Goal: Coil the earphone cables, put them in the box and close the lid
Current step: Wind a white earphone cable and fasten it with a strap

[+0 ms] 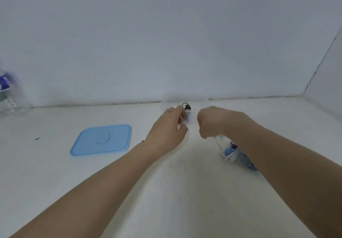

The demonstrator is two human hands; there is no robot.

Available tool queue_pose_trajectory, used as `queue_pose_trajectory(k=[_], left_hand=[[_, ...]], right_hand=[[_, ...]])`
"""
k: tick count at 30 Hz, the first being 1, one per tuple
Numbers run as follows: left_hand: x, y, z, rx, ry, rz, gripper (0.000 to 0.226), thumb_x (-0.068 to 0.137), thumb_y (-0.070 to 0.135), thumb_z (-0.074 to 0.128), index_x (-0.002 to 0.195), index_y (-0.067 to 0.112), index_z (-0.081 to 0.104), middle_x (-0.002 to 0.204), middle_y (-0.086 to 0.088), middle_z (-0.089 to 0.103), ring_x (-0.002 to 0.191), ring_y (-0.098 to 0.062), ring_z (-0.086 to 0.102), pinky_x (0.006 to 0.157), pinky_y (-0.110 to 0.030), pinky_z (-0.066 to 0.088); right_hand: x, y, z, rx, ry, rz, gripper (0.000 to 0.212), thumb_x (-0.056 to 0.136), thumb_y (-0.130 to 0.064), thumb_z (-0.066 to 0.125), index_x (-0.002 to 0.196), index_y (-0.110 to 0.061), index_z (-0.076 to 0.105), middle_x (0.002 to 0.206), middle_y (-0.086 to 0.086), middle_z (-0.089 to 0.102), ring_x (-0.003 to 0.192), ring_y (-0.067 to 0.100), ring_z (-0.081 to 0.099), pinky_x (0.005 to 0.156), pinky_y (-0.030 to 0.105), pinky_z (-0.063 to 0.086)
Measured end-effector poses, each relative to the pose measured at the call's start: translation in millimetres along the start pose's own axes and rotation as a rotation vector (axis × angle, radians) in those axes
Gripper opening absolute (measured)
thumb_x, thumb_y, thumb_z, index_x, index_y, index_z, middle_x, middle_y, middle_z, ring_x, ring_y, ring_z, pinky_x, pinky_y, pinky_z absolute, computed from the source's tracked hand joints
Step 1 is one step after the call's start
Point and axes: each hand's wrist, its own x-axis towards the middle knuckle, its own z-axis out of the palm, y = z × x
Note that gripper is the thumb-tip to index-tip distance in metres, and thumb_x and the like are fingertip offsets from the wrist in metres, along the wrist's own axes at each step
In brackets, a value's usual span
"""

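Hands work near the back of the white surface (166, 191), close to the wall (166, 34). Left hand (167, 130) has fingers curled, pinching something thin and pale between thumb and fingertips; looks like a white cable (180, 121), blurred, hard to be sure. Ring on one left finger. Right hand (212, 122) is curled into a fist, knuckles toward the camera, its grip closed on a white strand that runs down under the wrist to a bundle of cables (231, 152) lying on the surface. Bundle is white and blue with a small purple bit, partly hidden by the right forearm.

Box (185, 101), clear, sits just behind both hands against the wall; its edges are faint. Black cable (186, 106) shows inside or at its rim, cannot tell which. Small blue patch beside the left fingertips, unclear what it is.

Lid (101, 139), light blue, square with rounded corners and a round mark in the middle, lies flat on the surface to the left of the left hand, well apart from the box. Box is open.

Bottle (7, 93), clear plastic with a blue label, stands at the far left edge, blurred. Small dark speck on the surface left of the lid.
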Motion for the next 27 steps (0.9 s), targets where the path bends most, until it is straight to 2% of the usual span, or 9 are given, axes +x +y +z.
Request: queue_pose_trajectory(k=[4, 8, 10, 14, 17, 20, 23, 25, 27], left_hand=[[-27.6, 4.9, 15.6, -0.024, -0.086, -0.071, 0.021, 0.093, 0.019, 0.058, 0.113, 0.023, 0.054, 0.106, 0.005, 0.053, 0.07, -0.003, 0.046, 0.07, -0.028, 0.04], [-46.0, 7.2, 21.4, -0.064, -0.094, -0.112, 0.022, 0.092, 0.019, 0.056, 0.112, 0.026, 0.053, 0.107, 0.006, 0.054, 0.073, -0.004, 0.049, 0.069, -0.026, 0.04], [-55.4, 9.6, 21.2, -0.089, -0.104, -0.134, 0.023, 0.093, 0.018, 0.055, 0.114, 0.025, 0.053, 0.108, 0.006, 0.054, 0.076, -0.008, 0.052, 0.072, -0.027, 0.045], [-65.2, 12.1, 17.8, -0.177, -0.113, -0.169, 0.027, 0.095, 0.02, 0.056, 0.122, 0.025, 0.053, 0.113, 0.006, 0.055, 0.084, -0.011, 0.058, 0.075, -0.026, 0.049], [-66.0, 12.9, 14.1, -0.294, -0.099, -0.195, 0.037, 0.097, 0.024, 0.059, 0.133, 0.027, 0.049, 0.119, 0.007, 0.057, 0.092, -0.012, 0.063, 0.074, -0.02, 0.048], [-65.7, 14.6, 10.1, -0.45, -0.109, -0.251, 0.051, 0.099, 0.03, 0.058, 0.146, 0.036, 0.039, 0.128, 0.012, 0.057, 0.103, -0.006, 0.063, 0.078, -0.016, 0.046], [-64.4, 15.8, 7.1, -0.661, -0.08, -0.329, 0.046, 0.102, 0.029, 0.053, 0.146, 0.035, 0.041, 0.122, 0.013, 0.066, 0.107, -0.007, 0.066, 0.095, -0.026, 0.051], [-64.2, 16.4, 3.4, -0.816, -0.082, -0.4, 0.037, 0.102, 0.025, 0.055, 0.138, 0.026, 0.051, 0.115, 0.005, 0.072, 0.103, -0.018, 0.071, 0.099, -0.036, 0.056], [-65.8, 14.7, 0.3, -0.887, -0.081, -0.439, 0.029, 0.097, 0.014, 0.057, 0.126, 0.016, 0.061, 0.11, -0.005, 0.074, 0.095, -0.027, 0.072, 0.095, -0.04, 0.058]], right_hand=[[-19.4, 9.6, 26.5, -0.106, -0.036, 0.077, 0.004, 0.086, -0.014, 0.054, 0.088, -0.012, 0.052, 0.078, 0.001, 0.045, 0.077, 0.023, 0.054, 0.063, 0.026, 0.039], [-26.7, 18.0, 45.0, 0.008, 0.021, 0.116, 0.014, 0.082, -0.003, 0.052, 0.074, -0.011, 0.043, 0.076, 0.003, 0.045, 0.062, 0.017, 0.047, 0.051, 0.023, 0.034], [-28.9, 20.4, 48.5, 0.106, 0.032, 0.125, 0.013, 0.078, -0.001, 0.052, 0.073, -0.011, 0.046, 0.076, 0.006, 0.053, 0.062, 0.019, 0.052, 0.049, 0.023, 0.036], [-33.1, 21.7, 44.3, 0.352, 0.137, 0.1, 0.017, 0.08, -0.005, 0.053, 0.096, -0.01, 0.057, 0.098, 0.009, 0.065, 0.085, 0.025, 0.066, 0.064, 0.031, 0.05], [-38.7, 17.2, 30.4, 0.541, 0.2, 0.05, 0.013, 0.082, -0.008, 0.06, 0.094, -0.011, 0.06, 0.097, 0.007, 0.066, 0.079, 0.019, 0.062, 0.059, 0.026, 0.045], [-44.2, 4.5, 17.6, 0.801, 0.222, -0.013, 0.006, 0.083, -0.003, 0.061, 0.082, -0.006, 0.057, 0.089, 0.018, 0.075, 0.082, 0.028, 0.074, 0.08, 0.034, 0.056], [-46.2, -7.7, 12.1, 1.1, 0.213, -0.037, 0.01, 0.084, 0.002, 0.059, 0.086, -0.006, 0.055, 0.083, 0.019, 0.07, 0.08, 0.034, 0.075, 0.088, 0.039, 0.058], [-44.5, -12.7, 13.4, 1.213, 0.21, -0.034, 0.01, 0.085, 0.002, 0.057, 0.092, -0.005, 0.057, 0.084, 0.015, 0.066, 0.085, 0.036, 0.075, 0.081, 0.037, 0.061], [-43.0, -17.3, 17.9, 1.289, 0.187, -0.011, 0.011, 0.086, 0.001, 0.055, 0.095, -0.005, 0.057, 0.082, 0.015, 0.064, 0.089, 0.038, 0.074, 0.062, 0.031, 0.056]])
